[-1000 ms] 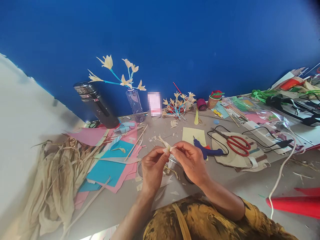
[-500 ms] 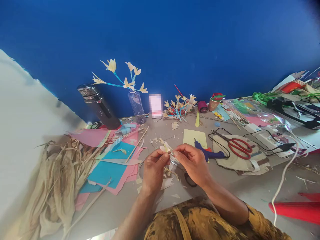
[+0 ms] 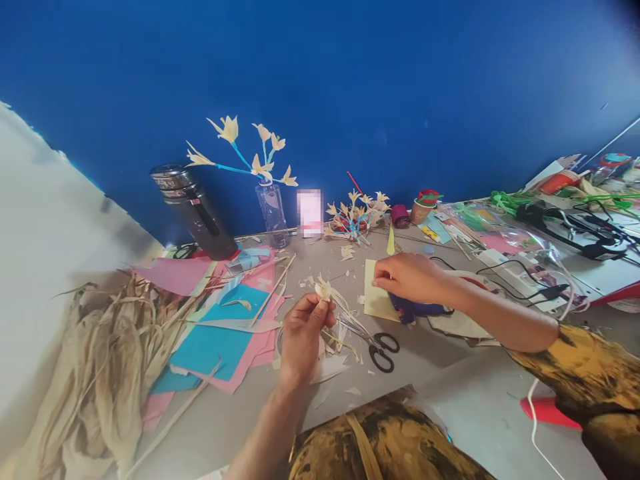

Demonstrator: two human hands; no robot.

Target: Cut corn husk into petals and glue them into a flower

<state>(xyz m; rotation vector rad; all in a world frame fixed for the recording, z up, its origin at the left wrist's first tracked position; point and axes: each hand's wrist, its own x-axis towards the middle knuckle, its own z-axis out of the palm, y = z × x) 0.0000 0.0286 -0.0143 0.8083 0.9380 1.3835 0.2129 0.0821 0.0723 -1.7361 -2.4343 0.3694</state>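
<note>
My left hand (image 3: 303, 330) is closed in a pinch on a small cream husk flower (image 3: 323, 289), held up just above the table. My right hand (image 3: 407, 277) has reached out to the right over a yellow paper sheet (image 3: 375, 303). Its fingers curl down around the blue glue gun (image 3: 420, 310), which lies on the sheet's right side and is partly hidden under the hand. Black scissors (image 3: 377, 347) lie between the two hands among husk scraps.
A heap of dried husks (image 3: 100, 360) fills the left. Blue and pink paper sheets (image 3: 220, 337) lie beside it. At the back stand a dark flask (image 3: 193, 210), a bottle of husk flowers (image 3: 271, 213) and a flower bundle (image 3: 356, 215). Cables and a power strip (image 3: 510, 267) lie right.
My right hand let go of the flower and moved right onto the glue gun. The left hand keeps the flower. The black scissors, hidden before, now show.
</note>
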